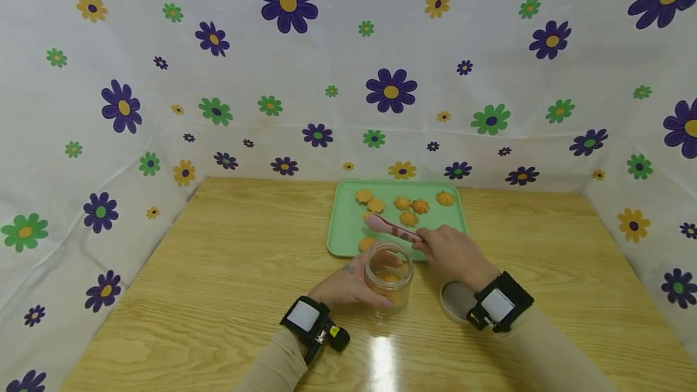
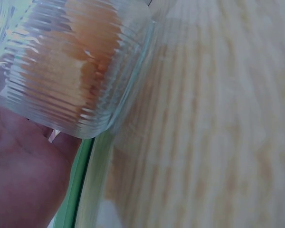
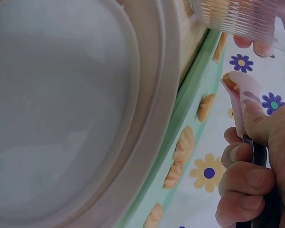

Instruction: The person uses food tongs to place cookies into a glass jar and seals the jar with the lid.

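My left hand grips a clear glass jar, which tilts above the table with its mouth up. Ribbed walls show in the left wrist view, with several cookies inside the jar. In my right hand are pink tongs with a dark handle, the fingers curled round it. A piece of cookie shows between the tong tips in the right wrist view. Those tips are just beyond the jar's mouth, over the near part of a green tray.
Several flower-shaped cookies lie spread on the tray. A round lid rests on the wooden table under my right wrist. A white flower-print cloth hangs behind the table and on both sides.
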### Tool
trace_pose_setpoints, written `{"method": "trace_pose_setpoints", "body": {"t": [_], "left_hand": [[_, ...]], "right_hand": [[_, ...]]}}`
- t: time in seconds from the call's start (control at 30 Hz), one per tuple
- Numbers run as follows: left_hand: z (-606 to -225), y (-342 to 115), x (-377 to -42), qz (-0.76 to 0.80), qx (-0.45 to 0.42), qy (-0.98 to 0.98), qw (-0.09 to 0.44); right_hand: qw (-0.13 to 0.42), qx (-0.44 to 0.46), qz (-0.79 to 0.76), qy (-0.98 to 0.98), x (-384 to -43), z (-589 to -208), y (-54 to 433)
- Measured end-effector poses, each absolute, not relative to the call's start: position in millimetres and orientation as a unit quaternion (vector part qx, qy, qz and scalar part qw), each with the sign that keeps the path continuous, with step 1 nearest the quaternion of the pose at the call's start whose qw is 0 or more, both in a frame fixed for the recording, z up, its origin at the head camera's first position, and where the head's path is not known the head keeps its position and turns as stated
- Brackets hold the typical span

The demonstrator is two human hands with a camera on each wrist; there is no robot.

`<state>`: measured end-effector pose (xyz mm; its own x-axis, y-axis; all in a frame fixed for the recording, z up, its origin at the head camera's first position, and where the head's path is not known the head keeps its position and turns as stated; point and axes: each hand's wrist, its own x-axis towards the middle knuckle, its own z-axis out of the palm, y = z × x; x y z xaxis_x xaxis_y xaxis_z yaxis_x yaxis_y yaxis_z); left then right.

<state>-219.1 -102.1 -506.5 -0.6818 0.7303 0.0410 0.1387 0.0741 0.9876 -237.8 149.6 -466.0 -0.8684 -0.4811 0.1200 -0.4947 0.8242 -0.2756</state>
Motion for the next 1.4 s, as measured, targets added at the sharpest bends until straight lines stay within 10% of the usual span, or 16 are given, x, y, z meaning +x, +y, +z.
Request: {"method": "trace_pose_setpoints", "body": {"t": [1.4], "left_hand": [[-512, -103, -220, 0.606, 0.334, 0.681, 0.24]], "right_hand": [[0.038, 0.256, 0.294, -0.92, -185, -431, 200]]}}
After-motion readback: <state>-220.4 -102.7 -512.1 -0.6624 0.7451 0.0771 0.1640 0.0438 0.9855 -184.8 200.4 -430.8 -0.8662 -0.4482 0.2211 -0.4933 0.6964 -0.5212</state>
